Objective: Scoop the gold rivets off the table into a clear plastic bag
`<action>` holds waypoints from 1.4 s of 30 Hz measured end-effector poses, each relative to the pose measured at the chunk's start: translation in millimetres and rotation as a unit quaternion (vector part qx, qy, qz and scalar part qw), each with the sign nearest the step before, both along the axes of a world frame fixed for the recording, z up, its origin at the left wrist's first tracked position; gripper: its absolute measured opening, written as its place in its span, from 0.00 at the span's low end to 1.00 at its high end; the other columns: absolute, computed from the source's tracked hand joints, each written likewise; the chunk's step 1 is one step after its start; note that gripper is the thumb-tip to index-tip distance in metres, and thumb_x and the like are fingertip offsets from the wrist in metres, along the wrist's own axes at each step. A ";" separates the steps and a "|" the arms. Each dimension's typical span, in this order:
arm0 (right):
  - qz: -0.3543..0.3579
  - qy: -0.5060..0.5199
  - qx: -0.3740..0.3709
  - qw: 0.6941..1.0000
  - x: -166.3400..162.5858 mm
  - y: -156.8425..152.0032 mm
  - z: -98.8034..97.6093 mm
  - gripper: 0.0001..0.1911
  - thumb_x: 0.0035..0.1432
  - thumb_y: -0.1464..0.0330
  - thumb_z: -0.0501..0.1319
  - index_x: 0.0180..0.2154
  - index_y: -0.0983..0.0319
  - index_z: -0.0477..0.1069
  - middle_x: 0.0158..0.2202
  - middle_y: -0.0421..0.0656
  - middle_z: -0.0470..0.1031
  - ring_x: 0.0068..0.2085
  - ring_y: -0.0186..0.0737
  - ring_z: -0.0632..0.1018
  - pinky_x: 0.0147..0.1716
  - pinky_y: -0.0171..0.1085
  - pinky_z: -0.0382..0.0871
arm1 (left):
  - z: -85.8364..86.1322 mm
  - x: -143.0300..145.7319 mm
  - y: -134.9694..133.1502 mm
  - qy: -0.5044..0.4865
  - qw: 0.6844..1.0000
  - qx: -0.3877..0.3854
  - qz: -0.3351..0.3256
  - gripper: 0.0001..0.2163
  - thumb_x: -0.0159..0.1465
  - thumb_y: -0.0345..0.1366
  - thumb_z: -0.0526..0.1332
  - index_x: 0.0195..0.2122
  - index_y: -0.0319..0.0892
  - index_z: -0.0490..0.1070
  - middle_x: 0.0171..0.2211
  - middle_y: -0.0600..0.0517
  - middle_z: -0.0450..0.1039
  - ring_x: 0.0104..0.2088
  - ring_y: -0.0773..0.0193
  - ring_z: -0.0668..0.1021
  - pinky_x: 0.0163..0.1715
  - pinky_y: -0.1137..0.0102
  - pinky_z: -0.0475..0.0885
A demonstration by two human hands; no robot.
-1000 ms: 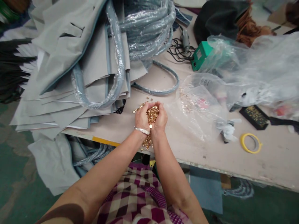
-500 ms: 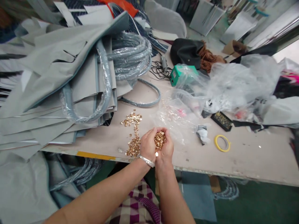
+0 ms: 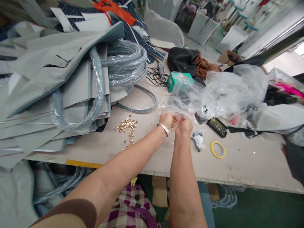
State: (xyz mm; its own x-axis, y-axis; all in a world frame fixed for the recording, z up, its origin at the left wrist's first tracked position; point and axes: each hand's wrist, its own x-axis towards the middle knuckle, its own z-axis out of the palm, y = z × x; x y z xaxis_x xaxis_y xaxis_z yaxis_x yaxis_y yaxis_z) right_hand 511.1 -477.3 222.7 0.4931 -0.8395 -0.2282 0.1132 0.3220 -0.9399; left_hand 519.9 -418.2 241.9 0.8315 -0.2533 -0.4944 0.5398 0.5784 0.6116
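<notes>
Small gold metal studs (image 3: pixel 175 121), loose and likely to spill, sit cupped between left hand (image 3: pixel 165 120) and right hand (image 3: pixel 183 128), fingers curled around them, mid-frame, at a clear plastic bag (image 3: pixel 174 104).

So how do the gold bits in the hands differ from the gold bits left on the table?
The small gold metal pieces between the hands are bunched in one clump, cupped by the left hand and right hand at a clear plastic bag. The gold pieces on the table lie scattered flat, untouched. Both look alike.
</notes>
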 end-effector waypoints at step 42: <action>0.549 -0.010 -0.629 0.550 32.0 177.7 -98.5 0.28 0.69 0.56 0.47 0.60 0.69 0.63 0.62 0.58 0.62 0.64 0.52 0.59 0.64 0.57 0.52 | -103.6 -105.7 295.2 -0.365 0.552 0.726 -0.187 0.63 0.38 0.61 0.73 0.66 0.25 0.48 0.67 0.25 0.42 0.68 0.36 0.48 0.66 0.46 0.49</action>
